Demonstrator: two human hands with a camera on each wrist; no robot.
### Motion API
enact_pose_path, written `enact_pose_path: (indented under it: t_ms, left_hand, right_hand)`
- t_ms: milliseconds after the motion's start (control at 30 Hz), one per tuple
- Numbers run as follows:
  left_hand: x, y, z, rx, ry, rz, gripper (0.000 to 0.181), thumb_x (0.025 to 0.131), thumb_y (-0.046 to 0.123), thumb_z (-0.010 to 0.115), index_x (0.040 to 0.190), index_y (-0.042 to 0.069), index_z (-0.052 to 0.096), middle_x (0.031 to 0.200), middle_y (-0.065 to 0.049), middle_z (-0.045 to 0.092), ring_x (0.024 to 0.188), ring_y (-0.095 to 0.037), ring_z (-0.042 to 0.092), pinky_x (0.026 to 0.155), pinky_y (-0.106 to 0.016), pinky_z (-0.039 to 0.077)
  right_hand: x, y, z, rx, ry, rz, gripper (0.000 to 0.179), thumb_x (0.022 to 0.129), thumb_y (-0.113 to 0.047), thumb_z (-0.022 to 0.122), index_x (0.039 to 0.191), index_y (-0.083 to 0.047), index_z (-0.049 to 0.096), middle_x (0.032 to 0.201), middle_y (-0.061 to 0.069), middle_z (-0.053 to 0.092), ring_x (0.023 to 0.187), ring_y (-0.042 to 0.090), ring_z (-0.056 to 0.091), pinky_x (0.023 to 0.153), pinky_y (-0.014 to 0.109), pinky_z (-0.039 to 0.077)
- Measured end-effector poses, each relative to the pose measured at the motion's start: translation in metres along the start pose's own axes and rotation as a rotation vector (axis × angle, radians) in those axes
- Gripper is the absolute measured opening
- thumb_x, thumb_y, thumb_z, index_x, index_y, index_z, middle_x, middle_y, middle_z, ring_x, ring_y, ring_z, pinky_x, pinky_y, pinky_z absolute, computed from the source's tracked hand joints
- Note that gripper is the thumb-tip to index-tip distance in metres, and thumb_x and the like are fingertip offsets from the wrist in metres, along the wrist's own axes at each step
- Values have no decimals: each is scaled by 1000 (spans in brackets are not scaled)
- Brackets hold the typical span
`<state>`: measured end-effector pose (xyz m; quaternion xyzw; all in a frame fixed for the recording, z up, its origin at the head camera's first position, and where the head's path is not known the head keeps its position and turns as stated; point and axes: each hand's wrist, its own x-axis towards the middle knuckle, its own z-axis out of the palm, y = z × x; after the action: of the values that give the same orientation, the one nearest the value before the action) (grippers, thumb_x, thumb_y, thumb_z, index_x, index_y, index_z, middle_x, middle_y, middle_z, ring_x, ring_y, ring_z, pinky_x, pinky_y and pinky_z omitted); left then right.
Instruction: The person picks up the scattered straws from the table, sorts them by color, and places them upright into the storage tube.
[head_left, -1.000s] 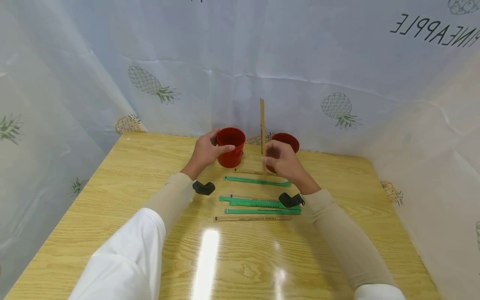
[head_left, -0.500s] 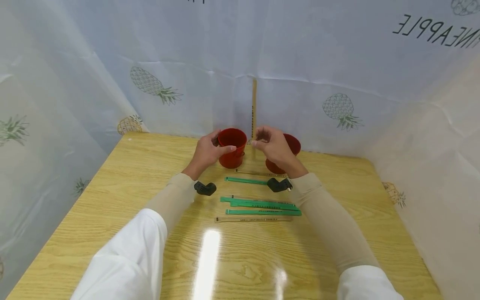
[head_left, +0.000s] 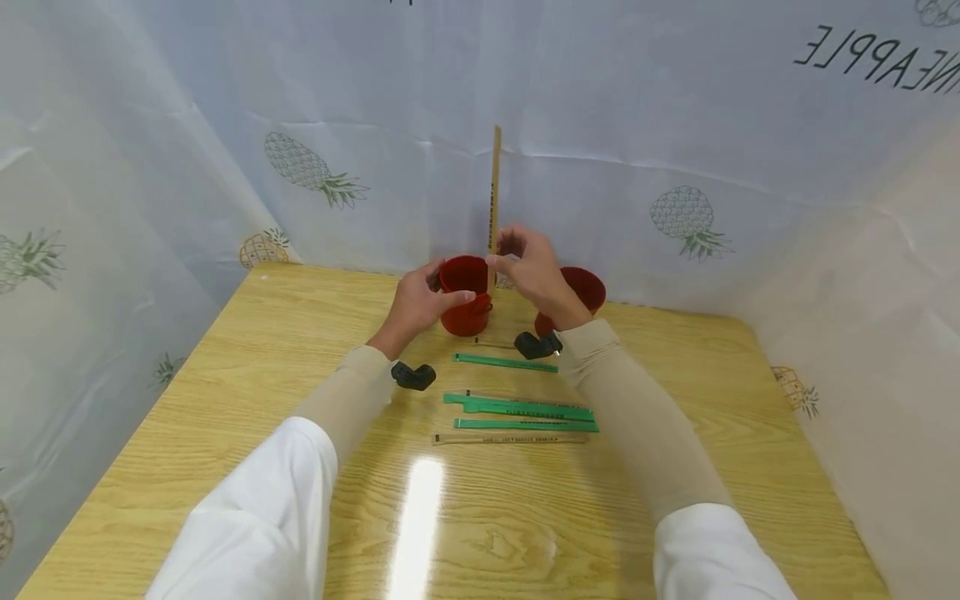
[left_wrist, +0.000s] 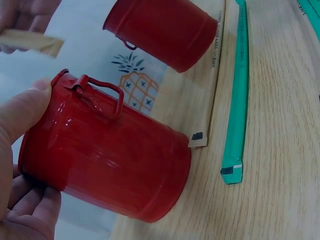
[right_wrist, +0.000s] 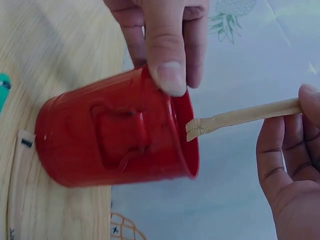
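Note:
A small red metal bucket (head_left: 467,318) stands upright at the back of the table. My left hand (head_left: 418,305) grips its rim, thumb on the near side and fingers round the far side. My right hand (head_left: 529,268) pinches a long brown paper-wrapped stick (head_left: 495,179) and holds it upright. In the right wrist view the lower end of this brown stick (right_wrist: 235,118) is at the mouth of the bucket (right_wrist: 85,135); how far inside it reaches is hard to tell. A second red bucket (head_left: 587,287) stands to the right, partly hidden by my right wrist.
Several green paper-wrapped sticks (head_left: 525,424) and brown ones (head_left: 510,438) lie crosswise on the wooden table (head_left: 360,483), in front of the buckets. A white curtain (head_left: 390,200) printed with pineapples hangs close behind the table's back edge.
My right hand has risen and moved left, carrying the brown paper-wrapped stick from beside the right bucket to the left bucket's mouth. My left hand keeps its hold on the left bucket.

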<state>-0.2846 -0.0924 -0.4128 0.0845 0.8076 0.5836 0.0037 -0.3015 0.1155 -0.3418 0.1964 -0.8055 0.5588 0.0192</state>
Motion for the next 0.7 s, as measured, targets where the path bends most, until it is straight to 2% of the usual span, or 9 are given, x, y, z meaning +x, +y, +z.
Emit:
enact_pose_path:
  t_ms: [333,467,700]
  left_hand:
    - [0,1,-1,-2,2,2,75,91,32,82,155,10,49,148,-10,62,138,-30,60,112,-46,54]
    - [1,-1,-1,-3,-4,7,74,92,32,81,155,11,49,148,-10,62,139,-29,59,113,-46,53]
    - [2,-2,0,-3,-5,23,77,93,31,80,158,11,45,152,-11,59,142,-29,57,113,-46,53]
  right_hand:
    - [17,-9,20,13,25,11,9,97,0,67,105,-1,64,100,10,61,103,26,60,96,38,53]
    - [21,-8,26,-15,17,28,12,97,0,67,109,2,64,103,12,62,103,27,60,95,39,54]
    - [25,-1,34,-85,-14,63,13,97,-1,67,110,-2,63,108,15,66,104,28,63,91,39,57]
